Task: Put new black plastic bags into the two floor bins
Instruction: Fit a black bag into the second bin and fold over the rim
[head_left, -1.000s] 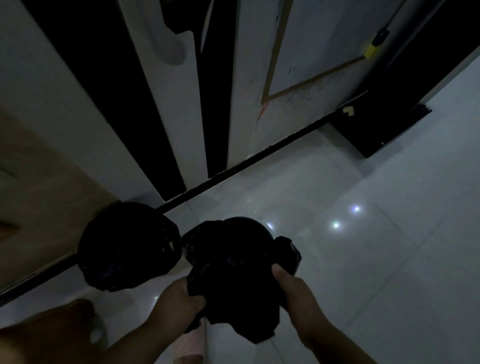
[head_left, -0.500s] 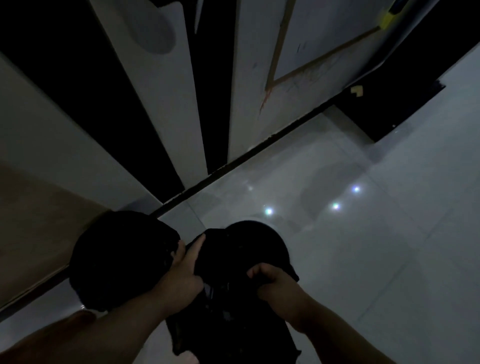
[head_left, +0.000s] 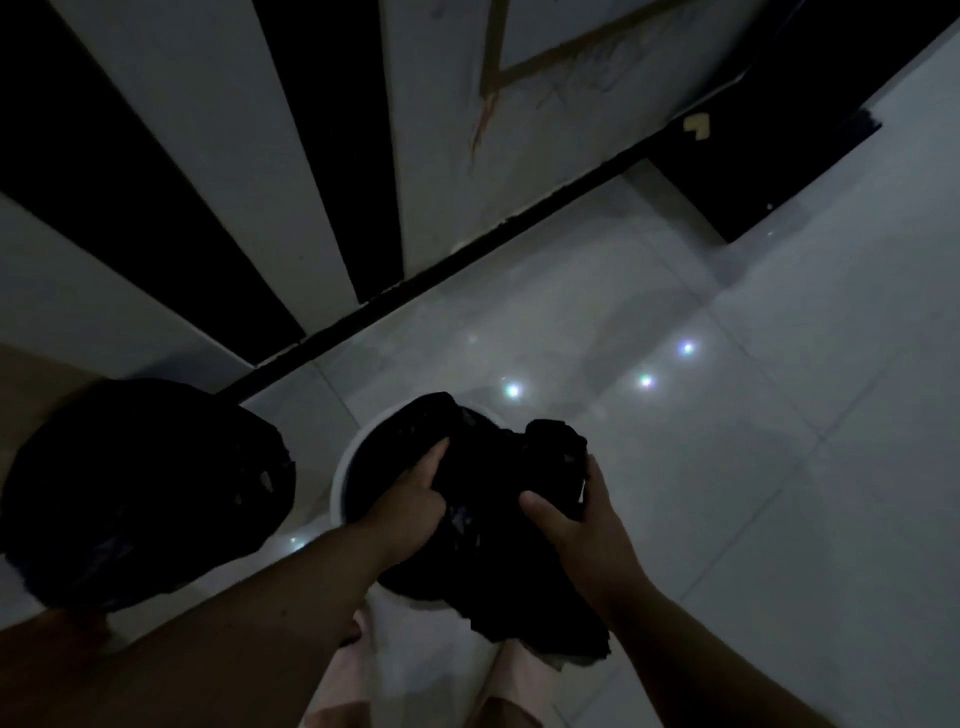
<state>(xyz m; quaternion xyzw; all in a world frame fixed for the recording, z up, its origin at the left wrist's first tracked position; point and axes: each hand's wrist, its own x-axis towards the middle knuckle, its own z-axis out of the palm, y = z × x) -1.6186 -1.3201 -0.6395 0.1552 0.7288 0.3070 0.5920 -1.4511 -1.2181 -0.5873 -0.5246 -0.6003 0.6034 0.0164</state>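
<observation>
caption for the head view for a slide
Both hands spread a black bag over the white bin.

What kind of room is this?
Probably a dim indoor hallway or utility corner in a home: glossy tiled floor, a wall with black-and-white panels, and two bins, one white bin being lined.

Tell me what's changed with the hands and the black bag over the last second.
Both hands kept hold of the black bag and shifted their grips: the left hand moved up onto its left side, finger pointing into the folds, while the right hand grips its right side. The white bin's rim now shows. The bagged bin on the left stayed put.
</observation>
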